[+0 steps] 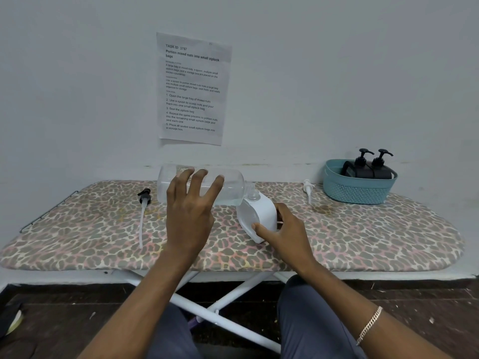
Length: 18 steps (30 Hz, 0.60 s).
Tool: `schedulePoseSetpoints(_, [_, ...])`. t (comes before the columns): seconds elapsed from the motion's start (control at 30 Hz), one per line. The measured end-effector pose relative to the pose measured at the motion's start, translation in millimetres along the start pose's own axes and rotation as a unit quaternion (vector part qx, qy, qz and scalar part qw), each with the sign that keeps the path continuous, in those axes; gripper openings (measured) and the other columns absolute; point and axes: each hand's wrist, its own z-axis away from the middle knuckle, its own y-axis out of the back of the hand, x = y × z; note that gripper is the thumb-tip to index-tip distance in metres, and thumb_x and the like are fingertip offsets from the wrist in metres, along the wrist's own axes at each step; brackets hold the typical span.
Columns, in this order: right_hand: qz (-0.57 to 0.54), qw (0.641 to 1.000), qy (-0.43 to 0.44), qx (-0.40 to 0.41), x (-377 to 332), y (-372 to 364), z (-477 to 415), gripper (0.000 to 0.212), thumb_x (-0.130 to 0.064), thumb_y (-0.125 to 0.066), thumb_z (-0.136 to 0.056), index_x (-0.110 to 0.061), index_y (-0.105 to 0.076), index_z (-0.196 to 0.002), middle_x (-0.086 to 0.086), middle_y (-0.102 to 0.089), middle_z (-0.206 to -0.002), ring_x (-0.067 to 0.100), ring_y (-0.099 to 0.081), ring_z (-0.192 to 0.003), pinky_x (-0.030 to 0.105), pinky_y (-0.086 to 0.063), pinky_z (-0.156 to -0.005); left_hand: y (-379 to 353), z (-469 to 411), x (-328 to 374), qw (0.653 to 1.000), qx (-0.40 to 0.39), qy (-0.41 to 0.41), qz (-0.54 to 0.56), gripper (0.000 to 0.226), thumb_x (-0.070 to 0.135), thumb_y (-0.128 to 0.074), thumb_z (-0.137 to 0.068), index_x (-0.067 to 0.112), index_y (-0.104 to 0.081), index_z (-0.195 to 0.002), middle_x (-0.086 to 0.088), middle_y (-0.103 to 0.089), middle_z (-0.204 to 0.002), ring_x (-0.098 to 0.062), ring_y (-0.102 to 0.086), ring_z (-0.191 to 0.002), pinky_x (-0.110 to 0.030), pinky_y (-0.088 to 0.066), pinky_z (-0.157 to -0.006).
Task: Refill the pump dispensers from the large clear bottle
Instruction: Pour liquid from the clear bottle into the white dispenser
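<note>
My left hand (188,211) grips the large clear bottle (233,186), which is tipped on its side with its neck over the mouth of a white dispenser bottle (259,216). A little clear liquid lies along the bottle's lower side. My right hand (285,234) holds the white dispenser, tilted, on the leopard-print board (363,234). A black pump head with a long white tube (143,211) lies to the left. A white pump head (308,189) lies to the right.
A teal basket (359,189) at the back right holds two black pump dispensers (370,167). A printed sheet (193,89) hangs on the wall behind. The board's white legs (233,291) and my knees are below its front edge.
</note>
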Motion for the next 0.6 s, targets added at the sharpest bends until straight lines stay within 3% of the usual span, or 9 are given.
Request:
schedulePoseSetpoints(0.37, [0.003, 1.000, -0.002, 0.001, -0.6, 0.2, 0.3, 0.047, -0.037, -0.083, -0.088, -0.027, -0.059, -0.127, -0.008, -0.067, -0.119, 0.014, -0.064, -0.104, 0.039, -0.060, -0.080, 1.0, 0.4, 0.3, 1.000, 0.000, -0.002, -0.002, 0.080, -0.017, -0.066, -0.064, 0.021, -0.067, -0.134, -0.014, -0.060, -0.137, -0.039, -0.047, -0.133, -0.051, -0.034, -0.110])
schedulePoseSetpoints(0.6, [0.004, 1.000, 0.000, 0.000, -0.3, 0.0, 0.3, 0.047, -0.037, -0.083, -0.088, -0.027, -0.059, -0.128, -0.009, -0.067, -0.118, 0.012, -0.064, -0.103, 0.031, -0.058, -0.077, 2.0, 0.4, 0.9, 1.000, 0.000, -0.003, -0.005, 0.080, -0.017, -0.065, -0.064, 0.021, -0.066, -0.134, -0.014, -0.060, -0.137, -0.040, -0.047, -0.133, -0.052, -0.034, -0.111])
